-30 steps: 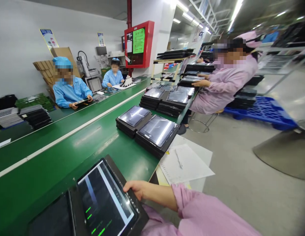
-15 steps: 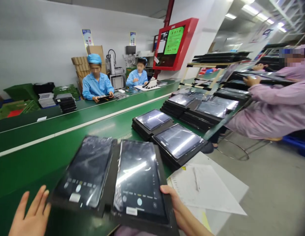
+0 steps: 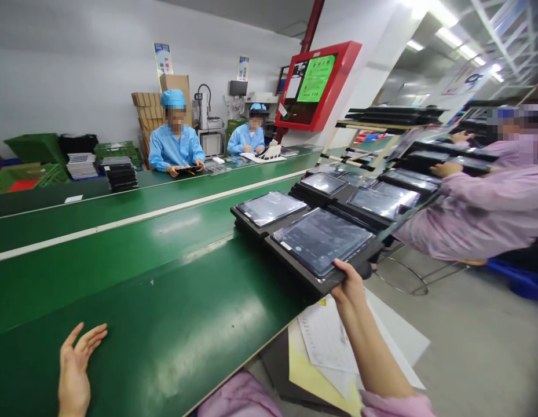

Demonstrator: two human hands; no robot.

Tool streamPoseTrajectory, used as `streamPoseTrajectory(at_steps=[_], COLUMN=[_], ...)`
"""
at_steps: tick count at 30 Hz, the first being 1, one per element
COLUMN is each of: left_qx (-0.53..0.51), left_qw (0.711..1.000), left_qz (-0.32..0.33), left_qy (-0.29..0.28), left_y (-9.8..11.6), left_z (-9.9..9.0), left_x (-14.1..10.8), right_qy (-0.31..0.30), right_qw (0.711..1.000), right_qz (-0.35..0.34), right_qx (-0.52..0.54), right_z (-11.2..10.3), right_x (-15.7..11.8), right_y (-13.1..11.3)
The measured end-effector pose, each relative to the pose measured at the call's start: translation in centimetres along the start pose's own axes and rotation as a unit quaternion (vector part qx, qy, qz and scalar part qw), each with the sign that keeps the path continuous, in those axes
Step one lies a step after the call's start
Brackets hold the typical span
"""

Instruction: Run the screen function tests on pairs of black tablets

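Observation:
A black foam tray (image 3: 310, 279) carrying two film-covered tablets lies on the stack at the right side of the green bench (image 3: 173, 301). Gripping its near right corner is my right hand (image 3: 349, 284), thumb on top beside the nearer tablet (image 3: 323, 240); the fingers underneath are hidden. The other tablet (image 3: 271, 207) rests in the tray's far left half. My left hand (image 3: 77, 362) hovers over the bench at lower left, fingers loosely spread, holding nothing.
More trays of tablets (image 3: 366, 200) sit just beyond. At right a person in a pink sleeve (image 3: 477, 202) handles another tray. Papers (image 3: 327, 339) hang by the bench's near edge. Two people in blue (image 3: 175, 147) sit across the bench, near a dark stack (image 3: 121, 174).
My right hand has carried the tray of two tablets from in front of me, away and right, onto the stack. My left hand has stayed at the lower left, apart from the tray.

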State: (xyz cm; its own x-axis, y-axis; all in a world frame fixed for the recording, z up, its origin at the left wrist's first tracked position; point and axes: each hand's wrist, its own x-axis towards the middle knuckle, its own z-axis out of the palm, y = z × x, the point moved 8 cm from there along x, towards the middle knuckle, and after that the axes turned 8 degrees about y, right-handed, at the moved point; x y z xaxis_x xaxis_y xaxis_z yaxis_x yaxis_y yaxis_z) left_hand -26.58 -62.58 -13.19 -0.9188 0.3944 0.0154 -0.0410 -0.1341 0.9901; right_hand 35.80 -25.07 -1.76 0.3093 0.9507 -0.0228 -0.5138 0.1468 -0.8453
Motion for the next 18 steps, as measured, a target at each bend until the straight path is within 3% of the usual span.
streamPoseTrajectory(at_steps=[4,11,15,17,18], left_qx=[-0.030,-0.019,0.031,0.053,0.064], left_qw=[1.000,1.000,0.999,0.998,0.998], left_qz=[0.004,-0.001,0.014,0.011,0.008], left_qy=[0.008,0.005,-0.018,-0.018,-0.018], left_y=[0.1,0.3,0.1,-0.1,-0.1], left_z=[-0.3,-0.5,0.1,0.2,0.2], left_x=[-0.1,-0.1,0.1,0.1,0.1], right_qy=[0.057,0.047,0.075,0.077,0.073], right_qw=[0.992,0.991,0.981,0.948,0.917], right_qz=[0.087,0.127,0.116,0.113,0.105], right_qx=[0.068,0.013,-0.134,-0.287,-0.377], right_z=[-1.6,-2.5,-4.3,-5.8,-6.6], right_x=[1.1,1.2,1.5,1.4,1.2], right_y=[1.2,1.0,-0.3,-1.0,-1.5])
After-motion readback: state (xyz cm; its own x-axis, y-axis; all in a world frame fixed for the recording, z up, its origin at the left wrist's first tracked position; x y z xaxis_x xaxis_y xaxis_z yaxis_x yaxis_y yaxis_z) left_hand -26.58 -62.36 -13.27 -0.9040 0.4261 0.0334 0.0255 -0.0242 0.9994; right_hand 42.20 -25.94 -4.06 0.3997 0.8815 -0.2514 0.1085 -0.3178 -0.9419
